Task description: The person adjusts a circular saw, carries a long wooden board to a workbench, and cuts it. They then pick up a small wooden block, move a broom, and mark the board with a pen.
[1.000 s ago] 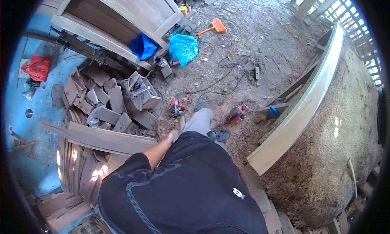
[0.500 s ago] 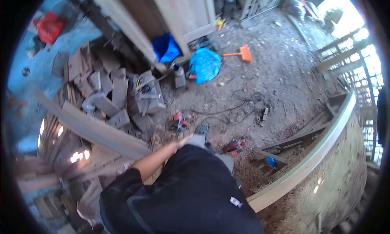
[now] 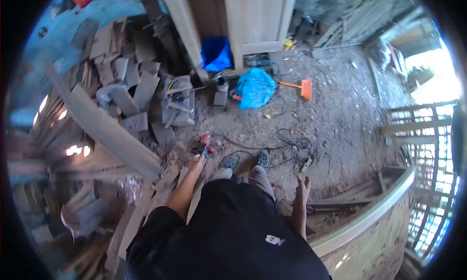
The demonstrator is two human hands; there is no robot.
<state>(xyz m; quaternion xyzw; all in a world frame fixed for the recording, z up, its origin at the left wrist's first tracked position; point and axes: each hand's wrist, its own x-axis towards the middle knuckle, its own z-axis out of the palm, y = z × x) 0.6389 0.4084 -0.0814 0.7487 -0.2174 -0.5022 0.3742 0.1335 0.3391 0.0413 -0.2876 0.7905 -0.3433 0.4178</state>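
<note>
My left hand (image 3: 198, 162) hangs low in front of me, its short-looking fingers slightly apart and nothing seen in them. Just beyond its fingertips, a red power tool (image 3: 207, 143) lies on the dirt floor; hand and tool nearly overlap in this view. On the other side, my right hand (image 3: 303, 184) is held out with its fingers spread, holding nothing. Closest to it is a pale power strip (image 3: 306, 165) on the ground, with a dark cable (image 3: 292, 141) coiled beside it. My clogs (image 3: 230, 162) stand between the two hands.
A heap of wood offcuts (image 3: 129, 100) and a long plank (image 3: 114, 131) lie left. Ahead are a blue bag (image 3: 255, 89), an orange broom (image 3: 305, 89) and wooden panels (image 3: 262, 17). A curved wooden frame (image 3: 362, 217) borders my right side.
My view has turned, bringing my right hand and both clogs into sight. My left hand has moved left and forward, towards the red power tool. My body now mostly hides the second red tool.
</note>
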